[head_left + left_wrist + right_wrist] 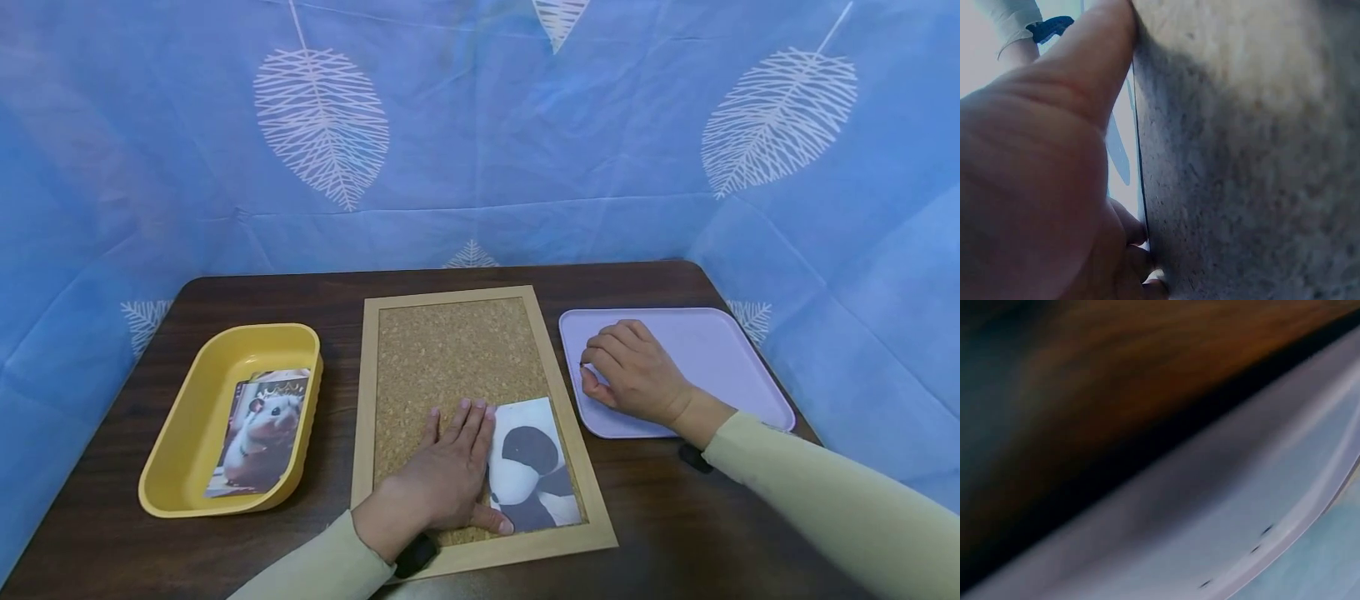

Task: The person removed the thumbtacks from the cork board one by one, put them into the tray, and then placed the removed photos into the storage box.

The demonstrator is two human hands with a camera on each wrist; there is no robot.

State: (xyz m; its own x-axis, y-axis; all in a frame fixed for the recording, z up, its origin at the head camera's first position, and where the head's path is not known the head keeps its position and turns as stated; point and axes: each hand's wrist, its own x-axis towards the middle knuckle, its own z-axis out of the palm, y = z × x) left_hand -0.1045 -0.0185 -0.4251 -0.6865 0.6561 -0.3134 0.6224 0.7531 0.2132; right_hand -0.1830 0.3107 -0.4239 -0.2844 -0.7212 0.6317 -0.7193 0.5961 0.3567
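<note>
A cork board with a pale wooden frame lies on the table. At its lower right is a photo card with a black-and-white animal picture. My left hand rests flat on the board, fingers straight, its thumb and fingers along the card's left edge. Over the left part of the lilac tray, my right hand is curled, pinching a small dark pin-like thing at its fingertips. That thing is mostly hidden. Several small dark bits lie in the tray in the right wrist view.
A yellow bin stands at the left with photo cards in it, the top one showing a white mouse-like animal. Blue cloth with white leaf prints hangs behind and beside the dark wooden table.
</note>
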